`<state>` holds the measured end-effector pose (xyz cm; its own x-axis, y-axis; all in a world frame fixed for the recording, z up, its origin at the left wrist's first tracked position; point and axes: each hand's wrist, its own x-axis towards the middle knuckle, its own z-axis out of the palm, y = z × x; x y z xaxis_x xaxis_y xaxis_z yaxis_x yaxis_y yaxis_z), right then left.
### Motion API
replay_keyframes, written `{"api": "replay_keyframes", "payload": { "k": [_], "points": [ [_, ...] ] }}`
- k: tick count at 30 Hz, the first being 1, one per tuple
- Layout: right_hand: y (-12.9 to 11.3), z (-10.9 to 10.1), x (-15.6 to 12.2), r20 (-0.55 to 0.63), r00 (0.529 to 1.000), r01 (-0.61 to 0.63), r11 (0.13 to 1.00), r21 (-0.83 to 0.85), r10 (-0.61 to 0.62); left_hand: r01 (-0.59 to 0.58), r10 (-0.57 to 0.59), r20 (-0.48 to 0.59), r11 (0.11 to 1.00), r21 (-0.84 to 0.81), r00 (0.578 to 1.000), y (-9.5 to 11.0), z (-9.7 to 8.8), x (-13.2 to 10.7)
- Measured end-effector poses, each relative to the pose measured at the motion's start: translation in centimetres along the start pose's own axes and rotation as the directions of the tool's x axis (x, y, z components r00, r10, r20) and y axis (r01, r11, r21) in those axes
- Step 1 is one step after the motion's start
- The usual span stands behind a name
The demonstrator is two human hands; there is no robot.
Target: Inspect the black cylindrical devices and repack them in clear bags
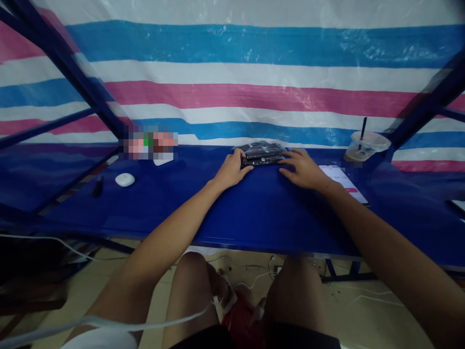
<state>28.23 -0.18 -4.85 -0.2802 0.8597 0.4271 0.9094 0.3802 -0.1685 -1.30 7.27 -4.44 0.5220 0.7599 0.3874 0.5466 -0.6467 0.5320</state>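
A small pile of black packets in clear, shiny plastic wrapping (263, 151) lies near the back edge of the blue table. At the pile's left end is my left hand (232, 169), fingers bent against the wrapping and thumb stretched out along the front. My right hand (300, 168) is at the opposite end, its fingers spread and the tips at the pile's edge. Neither hand lifts the packets. What the packets contain cannot be made out.
A phone (343, 184) lies beside my right forearm, with a plastic cup and black straw (366, 145) behind it. On the left are a white rounded case (125, 180), a small dark object (98, 186) and a blurred-out item (148, 143). A striped sheet (254, 97) hangs behind the blue table (254, 213).
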Motion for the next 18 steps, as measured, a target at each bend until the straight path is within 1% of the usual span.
{"api": "replay_keyframes", "payload": {
  "k": [3,6,9,11,13,15,18],
  "points": [
    [-0.6,0.4,0.2,0.077,0.996,0.047,0.999,-0.008,-0.046,-0.011,0.011,-0.011,1.0,-0.015,1.0,0.1,0.0,0.2],
    [-0.9,0.4,0.5,0.075,0.997,0.035,0.999,-0.003,-0.035,-0.053,0.054,0.023,0.997,-0.051,0.998,-0.1,-0.5,0.5],
    [-1.1,0.1,0.6,0.05,0.999,0.016,0.998,0.06,-0.019,-0.116,0.121,0.092,0.992,-0.059,0.988,-0.4,-1.1,0.6],
    [-1.4,-0.1,0.6,0.035,0.999,-0.003,0.992,0.125,-0.002,-0.173,0.177,0.16,0.984,-0.039,0.971,-0.6,-1.5,0.6],
    [-1.7,-0.3,0.5,0.014,1.0,-0.029,0.981,0.19,0.026,-0.209,0.203,0.225,0.978,0.003,0.953,-0.7,-1.7,0.5],
    [-2.1,-0.5,0.5,-0.022,0.998,-0.059,0.964,0.258,0.067,-0.202,0.181,0.252,0.978,0.057,0.951,-0.4,-1.8,0.3],
    [-2.7,-0.7,0.6,-0.096,0.983,-0.11,0.919,0.379,0.157,-0.143,0.112,0.225,0.981,0.127,0.968,0.4,-1.6,0.0]
  ]
}}
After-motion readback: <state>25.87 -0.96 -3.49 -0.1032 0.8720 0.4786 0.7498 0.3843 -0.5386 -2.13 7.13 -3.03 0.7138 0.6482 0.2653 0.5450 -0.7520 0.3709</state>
